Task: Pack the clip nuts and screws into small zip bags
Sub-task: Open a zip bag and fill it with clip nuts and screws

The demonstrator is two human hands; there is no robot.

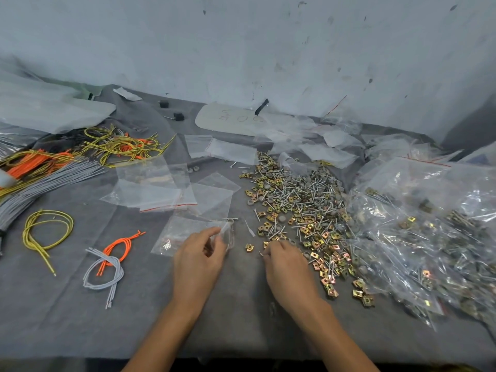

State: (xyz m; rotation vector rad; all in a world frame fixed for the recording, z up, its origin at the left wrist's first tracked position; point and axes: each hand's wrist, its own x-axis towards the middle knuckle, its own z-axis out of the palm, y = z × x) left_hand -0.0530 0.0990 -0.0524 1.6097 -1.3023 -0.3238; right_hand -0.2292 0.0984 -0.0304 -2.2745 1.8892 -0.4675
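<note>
A wide heap of gold clip nuts, silver screws and grey washers (pixel 298 208) covers the grey cloth at centre right. My left hand (pixel 200 253) pinches the mouth of a small clear zip bag (pixel 185 232) lying on the cloth. My right hand (pixel 284 260) has its fingers curled at the near edge of the heap, gripping small parts; a screw tip sticks out by the fingertips. One loose clip nut (pixel 249 247) lies between the two hands.
Empty zip bags (pixel 158 189) lie spread behind the left hand. Packed bags (pixel 429 232) pile up at the right. Yellow-green (pixel 45 232), orange (pixel 120 247) and grey wire bundles (pixel 103 275) lie at the left. A white wall rises behind the table.
</note>
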